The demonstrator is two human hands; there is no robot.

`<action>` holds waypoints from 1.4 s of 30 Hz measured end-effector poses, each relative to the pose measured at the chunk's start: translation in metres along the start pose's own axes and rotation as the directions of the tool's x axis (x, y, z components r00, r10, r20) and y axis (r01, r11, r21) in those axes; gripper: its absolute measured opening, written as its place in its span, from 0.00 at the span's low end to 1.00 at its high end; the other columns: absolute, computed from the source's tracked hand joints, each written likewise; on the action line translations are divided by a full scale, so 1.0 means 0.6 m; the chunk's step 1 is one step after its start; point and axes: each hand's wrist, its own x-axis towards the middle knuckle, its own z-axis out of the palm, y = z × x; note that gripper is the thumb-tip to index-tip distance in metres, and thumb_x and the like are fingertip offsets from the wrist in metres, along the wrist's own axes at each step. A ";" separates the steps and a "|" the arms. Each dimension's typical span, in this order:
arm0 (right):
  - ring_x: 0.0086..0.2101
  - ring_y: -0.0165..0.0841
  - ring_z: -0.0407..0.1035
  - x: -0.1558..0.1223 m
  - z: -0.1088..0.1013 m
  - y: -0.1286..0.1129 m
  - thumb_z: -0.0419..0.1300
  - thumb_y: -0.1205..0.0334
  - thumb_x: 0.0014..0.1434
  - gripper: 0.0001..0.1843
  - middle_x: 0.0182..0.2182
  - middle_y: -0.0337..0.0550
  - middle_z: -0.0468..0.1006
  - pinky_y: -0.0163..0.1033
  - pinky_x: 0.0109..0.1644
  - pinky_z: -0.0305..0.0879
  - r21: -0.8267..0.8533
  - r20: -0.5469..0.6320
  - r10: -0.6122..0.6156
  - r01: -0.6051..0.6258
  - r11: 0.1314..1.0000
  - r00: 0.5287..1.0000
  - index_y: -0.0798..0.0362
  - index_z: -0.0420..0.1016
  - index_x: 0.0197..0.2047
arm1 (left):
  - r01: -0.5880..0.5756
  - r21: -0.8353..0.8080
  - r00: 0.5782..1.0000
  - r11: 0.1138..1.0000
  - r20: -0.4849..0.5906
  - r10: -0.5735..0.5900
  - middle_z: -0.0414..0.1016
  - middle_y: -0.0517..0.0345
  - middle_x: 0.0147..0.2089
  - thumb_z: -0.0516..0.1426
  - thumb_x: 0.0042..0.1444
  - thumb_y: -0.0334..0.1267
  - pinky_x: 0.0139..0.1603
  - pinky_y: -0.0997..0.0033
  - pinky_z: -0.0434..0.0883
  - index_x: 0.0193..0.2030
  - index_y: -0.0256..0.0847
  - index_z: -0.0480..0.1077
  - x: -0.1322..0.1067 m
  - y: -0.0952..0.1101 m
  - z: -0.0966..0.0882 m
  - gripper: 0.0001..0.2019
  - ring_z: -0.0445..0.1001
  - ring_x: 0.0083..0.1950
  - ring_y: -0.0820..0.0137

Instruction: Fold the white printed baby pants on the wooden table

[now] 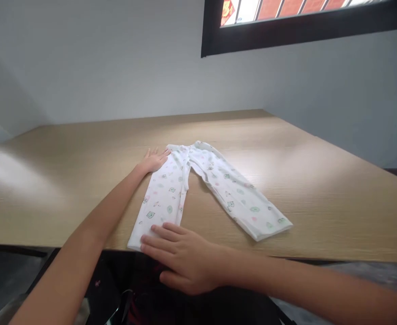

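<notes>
A small pair of white trousers (218, 180) with a green and pink print lies flat on the wooden table (320, 194), its legs spread apart toward me. My left hand (155, 160) rests flat, fingers stretched out, at the left side of the waistband. My right hand (181, 259) lies flat with fingers extended on the cuff of the left trouser leg at the table's near edge. Neither hand grips the cloth.
The table fills a corner between grey walls. A dark-framed window (303, 22) sits high on the right wall. Below the near table edge are dark items, one a shiny dark object (117, 307) I cannot make out.
</notes>
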 end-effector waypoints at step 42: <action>0.22 0.29 0.63 -0.167 -0.100 -0.049 0.48 0.66 0.52 0.05 0.24 0.37 0.68 0.32 0.22 0.60 0.176 -0.710 0.499 -0.561 0.809 0.497 0.47 0.60 0.34 | -0.203 -0.490 0.979 0.848 -0.129 0.160 0.69 0.62 0.30 0.48 0.41 0.35 0.29 0.75 0.64 0.29 0.42 0.64 0.148 0.125 -0.077 0.07 0.68 0.30 0.72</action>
